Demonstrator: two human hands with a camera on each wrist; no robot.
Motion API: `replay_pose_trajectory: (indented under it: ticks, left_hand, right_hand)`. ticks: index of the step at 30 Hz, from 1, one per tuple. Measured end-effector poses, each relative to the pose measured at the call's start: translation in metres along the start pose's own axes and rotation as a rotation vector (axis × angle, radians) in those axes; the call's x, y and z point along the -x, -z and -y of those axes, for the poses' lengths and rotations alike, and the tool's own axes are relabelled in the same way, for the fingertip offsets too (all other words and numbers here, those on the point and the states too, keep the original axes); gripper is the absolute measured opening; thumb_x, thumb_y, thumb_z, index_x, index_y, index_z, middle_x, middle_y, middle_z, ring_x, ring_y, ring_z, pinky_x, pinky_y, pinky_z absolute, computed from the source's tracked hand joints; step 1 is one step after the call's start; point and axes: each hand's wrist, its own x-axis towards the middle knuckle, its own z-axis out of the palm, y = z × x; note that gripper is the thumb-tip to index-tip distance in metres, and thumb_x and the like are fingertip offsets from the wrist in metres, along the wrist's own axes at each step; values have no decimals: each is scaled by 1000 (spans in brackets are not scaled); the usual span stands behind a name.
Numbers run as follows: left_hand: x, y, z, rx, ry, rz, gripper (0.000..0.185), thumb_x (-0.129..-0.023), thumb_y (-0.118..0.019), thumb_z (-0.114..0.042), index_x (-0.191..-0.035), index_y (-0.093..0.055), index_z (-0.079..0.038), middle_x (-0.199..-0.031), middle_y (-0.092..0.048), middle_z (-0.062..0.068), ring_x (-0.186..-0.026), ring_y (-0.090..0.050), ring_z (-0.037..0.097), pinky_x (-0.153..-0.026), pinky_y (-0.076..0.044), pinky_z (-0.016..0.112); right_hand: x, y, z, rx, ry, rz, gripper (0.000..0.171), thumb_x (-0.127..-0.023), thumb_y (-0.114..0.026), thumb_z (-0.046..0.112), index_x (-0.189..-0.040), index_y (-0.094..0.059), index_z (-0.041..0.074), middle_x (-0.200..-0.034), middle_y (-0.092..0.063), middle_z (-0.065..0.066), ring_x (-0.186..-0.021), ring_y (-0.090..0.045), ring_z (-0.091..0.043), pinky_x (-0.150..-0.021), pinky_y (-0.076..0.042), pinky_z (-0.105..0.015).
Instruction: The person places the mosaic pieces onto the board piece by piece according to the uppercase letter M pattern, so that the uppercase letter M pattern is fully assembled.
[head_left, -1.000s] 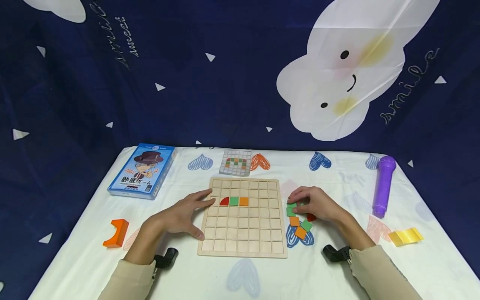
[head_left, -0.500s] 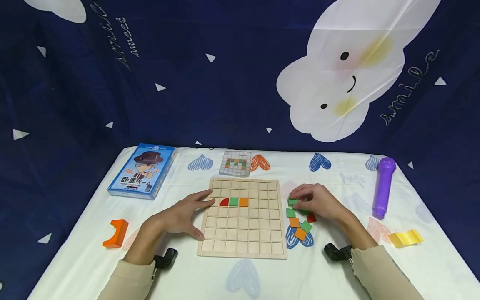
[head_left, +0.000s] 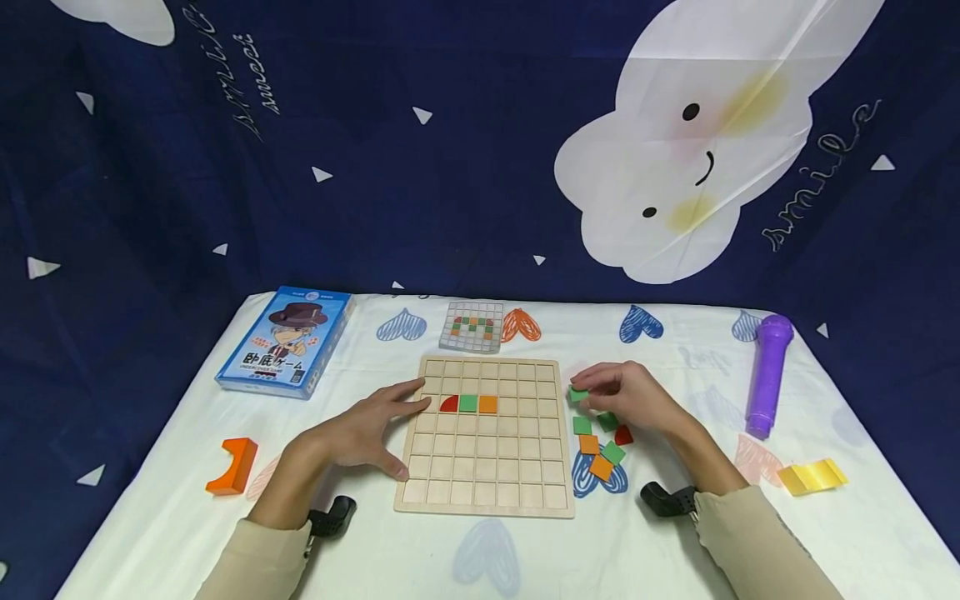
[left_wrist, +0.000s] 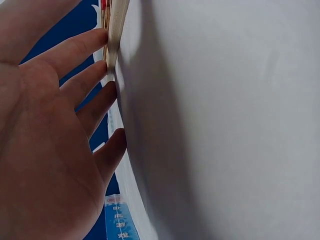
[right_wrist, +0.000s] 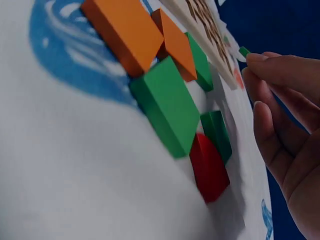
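Note:
A wooden grid board (head_left: 486, 467) lies mid-table with a red quarter-round (head_left: 448, 404), a green tile (head_left: 468, 403) and an orange tile (head_left: 488, 404) in one row. My left hand (head_left: 378, 425) rests with straight fingers against the board's left edge (left_wrist: 114, 40). My right hand (head_left: 626, 396) pinches a small green square tile (head_left: 578, 394) just right of the board, above the table; in the right wrist view only its corner (right_wrist: 244, 51) shows. Below it lie loose green (right_wrist: 167, 105), orange (right_wrist: 122, 30) and red (right_wrist: 210, 167) pieces.
A small pattern card (head_left: 471, 325) lies behind the board. A blue game box (head_left: 285, 342) sits at the left, an orange block (head_left: 235, 467) near the left front, a purple toy microphone (head_left: 768, 372) and a yellow piece (head_left: 812, 474) at the right.
My right hand has lifted a green tile out of the loose pile and carried it up and left toward the board. The left hand has stayed put.

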Motion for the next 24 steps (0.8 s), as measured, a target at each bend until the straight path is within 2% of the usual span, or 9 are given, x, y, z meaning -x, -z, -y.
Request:
replay_pose_trajectory:
  ticks: [8,24]
  left_hand:
    - [0,0,0,-1,-1,5,106,-65,-95,-39,-154,-45,-11,-172,-19,10,-157,-19,44,-120,-25,71]
    - [1,1,-1,-4,-2,4,106,-65,-94,-39,-154,-45,-10,-172,-19,11,-157,-19,44,-120,-25,72]
  right_hand:
    - [-10,-12,8,-10,20,21,27,-87,-78,9,-114,-79,11,-127,-73,-12,-107,-73,-24,-83,-57,-13]
    - [-28,-47,29,-63,-13,76,23,-87,-80,14,-110,-79,12,-115,-78,-9,-88,-69,-11,-75,-58,-19]
